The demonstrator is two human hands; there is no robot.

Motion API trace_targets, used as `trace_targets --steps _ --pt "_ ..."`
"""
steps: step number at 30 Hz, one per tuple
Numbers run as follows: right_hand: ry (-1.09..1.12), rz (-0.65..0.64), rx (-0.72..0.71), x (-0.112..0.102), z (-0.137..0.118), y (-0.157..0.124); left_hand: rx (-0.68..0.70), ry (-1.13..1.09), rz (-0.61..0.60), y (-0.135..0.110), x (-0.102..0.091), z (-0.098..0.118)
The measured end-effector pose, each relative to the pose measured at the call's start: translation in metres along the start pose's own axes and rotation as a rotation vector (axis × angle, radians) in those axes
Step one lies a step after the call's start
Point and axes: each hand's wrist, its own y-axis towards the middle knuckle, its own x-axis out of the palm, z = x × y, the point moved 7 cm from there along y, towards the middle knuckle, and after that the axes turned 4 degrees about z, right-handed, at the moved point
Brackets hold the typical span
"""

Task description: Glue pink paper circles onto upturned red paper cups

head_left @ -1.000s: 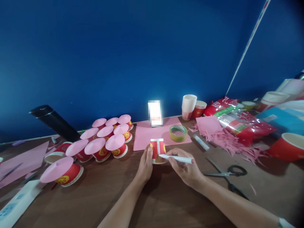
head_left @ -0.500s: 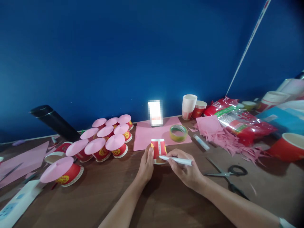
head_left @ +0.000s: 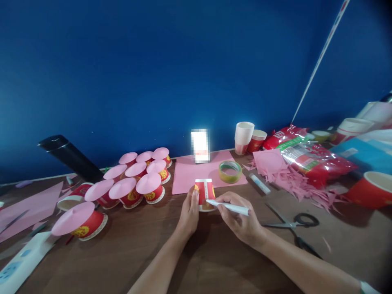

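Upside down in front of me is a red paper cup [head_left: 201,197] with a white strip down its side. My left hand [head_left: 190,210] grips it from the left, thumb on the near side. In my right hand [head_left: 239,218] is a white marker pen [head_left: 234,208], held in a writing grip. Its tip is at the lower part of the cup's side, by the white strip; whether it touches I cannot tell. Behind the cup, a roll of tape [head_left: 230,172] lies on a pink paper sheet [head_left: 186,175].
Several upturned red cups with pink paper cones [head_left: 148,183] stand on the left near a black cylinder [head_left: 72,157] and a power strip [head_left: 24,259]. To the right lie scissors [head_left: 290,224], a glue stick [head_left: 259,183], pink paper scraps [head_left: 300,183], a red plastic package [head_left: 318,159] and stacked cups [head_left: 244,136].
The pen and my right hand have shifted very slightly to the right. My left hand and the cup are almost unmoved.
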Motion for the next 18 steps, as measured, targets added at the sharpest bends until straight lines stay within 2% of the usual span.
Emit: trace_targets --steps 5,12,18 --pt "-0.004 -0.004 -0.078 0.0024 -0.0044 -0.0014 0.001 -0.004 -0.003 0.0003 0.0003 -0.0006" --pt "0.006 0.019 -0.04 0.0014 -0.0013 -0.0024 0.013 0.028 0.004 0.0014 0.0003 -0.0022" --pt "-0.025 -0.018 -0.092 0.0037 -0.0057 -0.0006 0.011 -0.002 -0.02 -0.0002 0.0014 0.0"
